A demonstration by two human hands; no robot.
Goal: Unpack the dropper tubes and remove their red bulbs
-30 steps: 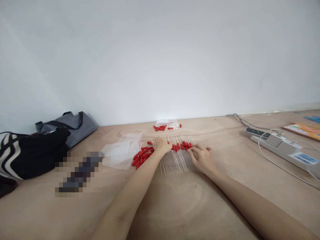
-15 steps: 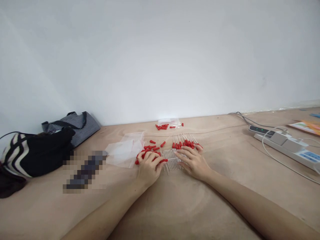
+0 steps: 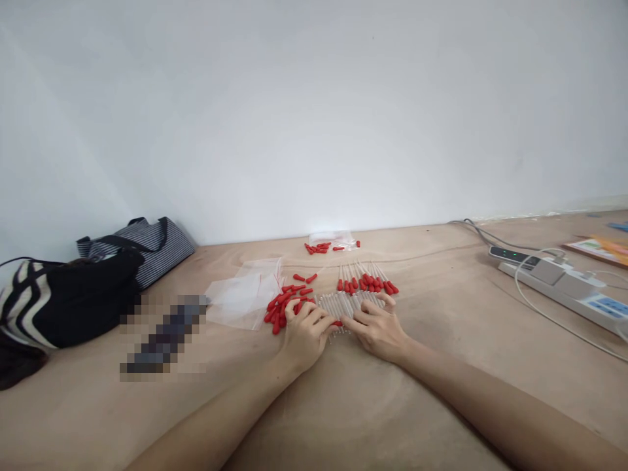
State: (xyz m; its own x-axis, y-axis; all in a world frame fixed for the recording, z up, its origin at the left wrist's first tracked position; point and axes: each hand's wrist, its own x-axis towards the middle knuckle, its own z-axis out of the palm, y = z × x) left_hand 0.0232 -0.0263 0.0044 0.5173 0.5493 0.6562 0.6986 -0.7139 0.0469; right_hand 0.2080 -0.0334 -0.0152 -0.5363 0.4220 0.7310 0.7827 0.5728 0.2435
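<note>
My left hand (image 3: 307, 335) is closed in a pinch on a red rubber dropper bulb (image 3: 337, 323), which pokes out toward my right hand. My right hand (image 3: 379, 328) has its thumb and fingers pinched at the bulb's other end; a glass dropper tube seems to be in them, mostly hidden. Beneath and behind both hands lies a row of clear glass tubes (image 3: 338, 304). Loose red bulbs (image 3: 277, 313) are heaped beside my left hand. Beyond my right hand, droppers with red bulbs fitted (image 3: 366, 282) lie side by side, their tubes pointing to the wall.
Clear plastic bags (image 3: 245, 294) lie left of the loose bulbs. Near the wall is another bag (image 3: 331, 239) with several red bulbs (image 3: 318, 248). A striped bag (image 3: 164, 252) and a black cloth item (image 3: 93, 301) sit at left. A power strip (image 3: 564, 291) with cables is at right.
My hands have come together, the left one moving right and nearer with its bulb. My right hand's fingers have curled in and moved off the finished droppers' bulbs.
</note>
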